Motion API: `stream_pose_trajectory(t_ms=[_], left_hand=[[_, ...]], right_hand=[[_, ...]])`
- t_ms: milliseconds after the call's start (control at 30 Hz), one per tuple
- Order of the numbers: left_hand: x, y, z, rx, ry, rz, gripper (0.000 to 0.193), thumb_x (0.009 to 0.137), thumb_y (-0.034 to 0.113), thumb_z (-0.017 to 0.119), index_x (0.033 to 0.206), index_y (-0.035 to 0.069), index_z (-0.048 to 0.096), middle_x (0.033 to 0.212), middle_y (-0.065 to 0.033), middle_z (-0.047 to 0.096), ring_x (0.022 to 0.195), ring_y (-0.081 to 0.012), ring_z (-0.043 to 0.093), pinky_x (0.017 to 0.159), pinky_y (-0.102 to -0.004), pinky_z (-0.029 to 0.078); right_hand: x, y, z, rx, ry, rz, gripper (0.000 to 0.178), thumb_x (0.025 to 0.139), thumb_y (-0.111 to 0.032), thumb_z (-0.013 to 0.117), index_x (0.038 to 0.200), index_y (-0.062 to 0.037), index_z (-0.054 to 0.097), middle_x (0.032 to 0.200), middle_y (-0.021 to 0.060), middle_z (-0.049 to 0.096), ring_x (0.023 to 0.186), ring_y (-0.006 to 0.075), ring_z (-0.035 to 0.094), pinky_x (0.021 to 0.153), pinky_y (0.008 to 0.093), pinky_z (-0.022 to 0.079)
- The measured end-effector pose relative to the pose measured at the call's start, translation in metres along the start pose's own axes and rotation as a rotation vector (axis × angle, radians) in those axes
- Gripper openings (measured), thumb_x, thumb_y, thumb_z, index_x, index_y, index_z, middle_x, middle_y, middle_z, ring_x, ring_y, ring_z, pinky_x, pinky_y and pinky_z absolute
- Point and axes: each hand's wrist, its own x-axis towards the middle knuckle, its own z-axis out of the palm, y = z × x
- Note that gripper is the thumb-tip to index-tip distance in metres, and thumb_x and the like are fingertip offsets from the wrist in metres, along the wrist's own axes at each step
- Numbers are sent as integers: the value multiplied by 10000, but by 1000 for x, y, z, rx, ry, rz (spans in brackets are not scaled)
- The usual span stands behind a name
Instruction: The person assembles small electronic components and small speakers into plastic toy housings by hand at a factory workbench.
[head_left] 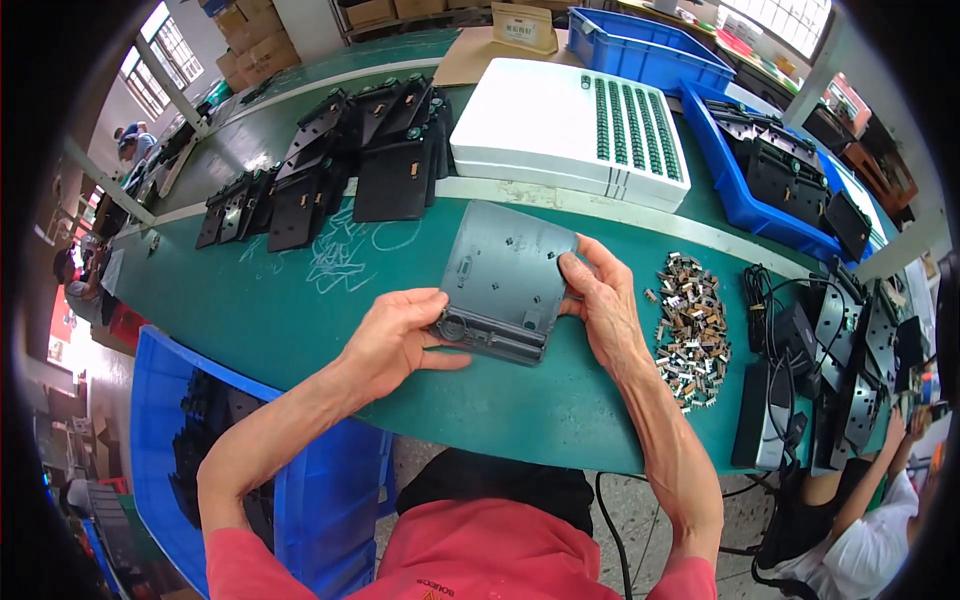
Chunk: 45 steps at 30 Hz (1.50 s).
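Note:
A dark grey plastic housing panel (505, 275) is tilted up over the green table, between my two hands. Its face has small holes, a round feature at the lower left corner and a ridged lower edge. My left hand (405, 325) grips that lower left corner, thumb on the face and fingers behind. On the upper right edge my right hand (603, 300) pinches the panel, its thumb on the face. Right of my right hand lies a pile of small brown, black and metal slide-switch-like parts (692, 335). Fingers behind the panel are partly hidden.
Black housing panels (390, 190) stand in stacks at the far left. A white foam block (530, 120) carries rows of small green boards. Blue bins stand at back (640, 50), right (735, 195) and lower left (330, 500). Black cables (765, 310) and a seated co-worker (880, 530) are at right.

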Motion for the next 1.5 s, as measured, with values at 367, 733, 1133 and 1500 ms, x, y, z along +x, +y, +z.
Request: stream_pose_trajectory(t_ms=[367,733,1133,1500], left_hand=[[20,4,-12,288,180,265,531,882,106,687,1361,-27,498,1202,-120,627,1043,-190,633,856,-415,560],[86,71,-14,1012,-115,490,444,712,82,707,1131,-62,679,907,-112,687,812,-158,609,735,-312,496],[102,50,37,1415,-385,538,438,742,33,675,1171,-50,640,1104,-217,674,1062,-355,634,942,-406,494],[47,8,18,1598,-197,868,495,734,50,746,1200,-30,600,1254,-197,579,1179,-364,540,1010,-430,452]], right_hand=[[-3,-19,-7,-248,-32,253,185,861,-137,670,941,30,658,792,89,670,651,121,645,589,228,552],[-11,-32,2,-558,-390,475,285,846,-240,772,878,35,703,738,80,694,611,120,654,539,224,521],[-10,-26,-5,-613,-272,348,161,861,-147,727,808,-10,663,663,28,649,544,78,590,486,205,459],[-12,-27,-8,-676,-234,302,138,801,-108,702,800,28,680,650,69,659,546,117,623,501,243,494]])
